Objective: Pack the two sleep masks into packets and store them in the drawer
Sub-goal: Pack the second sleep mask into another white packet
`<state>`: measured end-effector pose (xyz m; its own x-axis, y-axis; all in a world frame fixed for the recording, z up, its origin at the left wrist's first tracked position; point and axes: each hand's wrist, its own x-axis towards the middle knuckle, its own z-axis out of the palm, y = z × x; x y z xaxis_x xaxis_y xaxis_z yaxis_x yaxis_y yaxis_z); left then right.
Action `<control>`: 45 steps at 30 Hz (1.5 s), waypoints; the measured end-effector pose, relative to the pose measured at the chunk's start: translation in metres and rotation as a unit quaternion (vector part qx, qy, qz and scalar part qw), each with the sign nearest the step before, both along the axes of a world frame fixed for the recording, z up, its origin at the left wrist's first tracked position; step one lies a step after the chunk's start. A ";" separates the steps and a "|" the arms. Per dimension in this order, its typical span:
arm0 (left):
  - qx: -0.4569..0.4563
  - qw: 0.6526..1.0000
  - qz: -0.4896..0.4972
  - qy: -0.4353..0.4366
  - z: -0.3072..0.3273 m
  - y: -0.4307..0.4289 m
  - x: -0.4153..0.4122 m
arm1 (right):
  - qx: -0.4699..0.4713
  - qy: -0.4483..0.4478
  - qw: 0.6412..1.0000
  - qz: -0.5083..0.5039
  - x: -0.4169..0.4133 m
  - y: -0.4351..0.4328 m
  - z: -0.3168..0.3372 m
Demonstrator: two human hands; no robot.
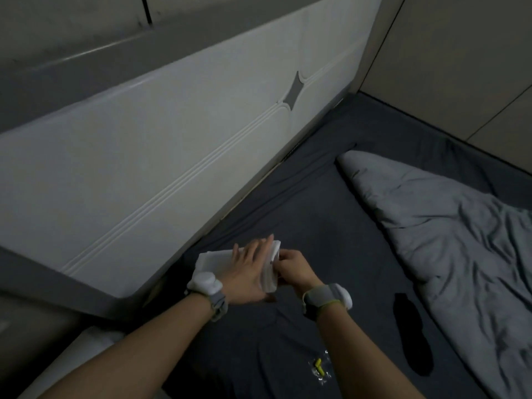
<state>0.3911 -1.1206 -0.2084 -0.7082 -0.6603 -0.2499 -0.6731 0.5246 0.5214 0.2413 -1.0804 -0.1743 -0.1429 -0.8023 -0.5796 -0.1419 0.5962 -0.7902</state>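
Nearest the camera, on the dark bed sheet point(288, 355), lies a small clear wrapper point(319, 367) with a yellow-green piece inside it; it sits below the hands and a little toward the right forearm. To the right of that wrapper, still on the sheet, a black sleep mask point(414, 335) lies flat and lengthwise, untouched, just beside the edge of the grey duvet point(449, 234). Above the wrapper, both forearms reach forward, each wearing a grey wristband with a white module. The left hand point(244, 272) is spread flat with fingers extended, pressed over a white packet point(213, 259) and holding it down on the sheet. The right hand point(293, 269) is curled in a narrow pinch at the packet's right edge, its fingertips closed on the packet there; a small dark bit shows between the two hands, but it is too small to tell what it is. The packet lies close to the foot of the padded white headboard point(172, 145), which rises beyond the hands and runs diagonally across the view, with a grey diamond-shaped inset point(294, 90) and raised piping lines. Beyond the duvet, at the far right, stand beige wall panels point(460, 59).
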 end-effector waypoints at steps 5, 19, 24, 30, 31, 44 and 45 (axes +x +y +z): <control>-0.029 0.999 -0.007 0.032 0.016 -0.010 -0.004 | -0.019 0.032 0.999 -0.024 -0.004 -0.002 0.006; -0.043 0.996 -0.030 0.071 0.012 -0.001 0.004 | -0.003 0.072 0.996 0.044 -0.010 0.015 0.020; -0.048 0.995 -0.043 0.071 0.005 -0.003 -0.002 | -0.016 0.043 0.999 -0.001 -0.020 0.032 0.016; -0.065 0.994 -0.082 0.026 -0.005 0.003 -0.035 | -0.157 0.238 0.944 -0.167 -0.020 0.059 0.005; -0.065 0.995 -0.077 0.030 -0.006 0.003 -0.038 | -0.161 0.238 0.946 -0.149 -0.016 0.060 0.007; -0.089 0.984 -0.153 0.006 -0.001 0.072 -0.158 | -0.069 0.211 0.937 -0.269 -0.105 0.152 0.014; -0.099 0.983 -0.153 0.001 -0.002 0.078 -0.167 | -0.068 0.210 0.935 -0.277 -0.118 0.162 0.012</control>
<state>0.2245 -1.0426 -0.2109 -0.8813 -0.4525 -0.1362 -0.4676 0.7936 0.3893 0.1235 -0.9182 -0.1621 -0.7509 -0.5996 -0.2769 -0.1563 0.5686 -0.8076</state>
